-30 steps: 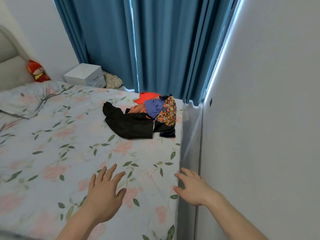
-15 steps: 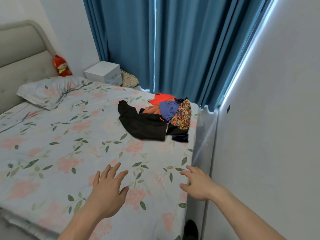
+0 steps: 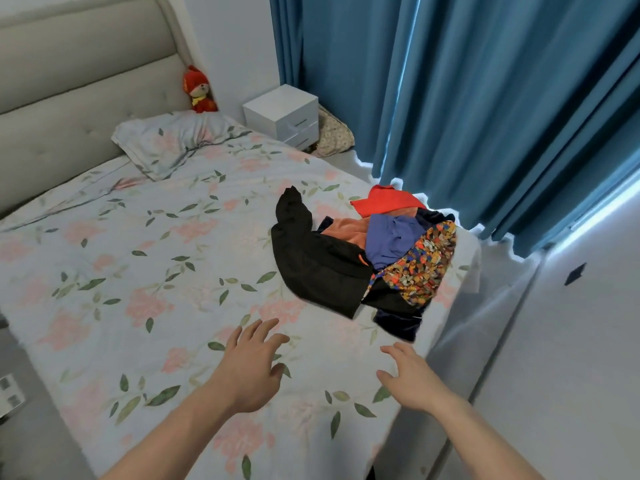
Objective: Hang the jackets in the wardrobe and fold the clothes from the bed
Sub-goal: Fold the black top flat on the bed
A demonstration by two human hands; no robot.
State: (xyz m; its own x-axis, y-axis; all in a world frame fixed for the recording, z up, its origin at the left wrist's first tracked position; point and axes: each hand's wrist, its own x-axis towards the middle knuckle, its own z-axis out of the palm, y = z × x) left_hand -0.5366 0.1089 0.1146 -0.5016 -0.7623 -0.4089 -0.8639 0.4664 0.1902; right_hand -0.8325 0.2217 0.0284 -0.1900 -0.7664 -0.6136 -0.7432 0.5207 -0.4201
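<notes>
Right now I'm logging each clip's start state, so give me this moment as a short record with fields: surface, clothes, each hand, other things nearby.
surface: bed with a floral sheet
clothes: pile near the bed's far right corner, unfolded; black garment on the left, orange-red piece at the back, blue piece, patterned piece
left hand: fingers spread, over the sheet, holds nothing
right hand: open, near the bed's right edge, holds nothing
nearby: pillow, red plush toy, white nightstand, blue curtains
</notes>
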